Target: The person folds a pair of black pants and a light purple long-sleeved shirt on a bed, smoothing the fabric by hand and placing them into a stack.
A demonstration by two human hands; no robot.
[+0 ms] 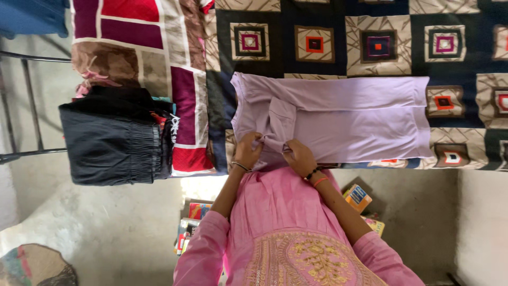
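Note:
A lilac garment point(338, 119) lies spread flat on a bed covered by a dark patchwork sheet point(317, 47) with square patterns. My left hand point(247, 150) pinches the garment's near edge at a folded sleeve. Close beside it, my right hand point(299, 156) grips the same fold of lilac cloth. Both hands are at the bed's near edge, wrists with bangles and pink sleeves below them.
A pile of black folded clothes point(114, 135) hangs over the bed's left part, next to a maroon and brown blanket point(143, 37). Books point(357, 197) and more books point(190, 222) lie on the grey floor by my feet. A round mat point(34, 265) sits bottom left.

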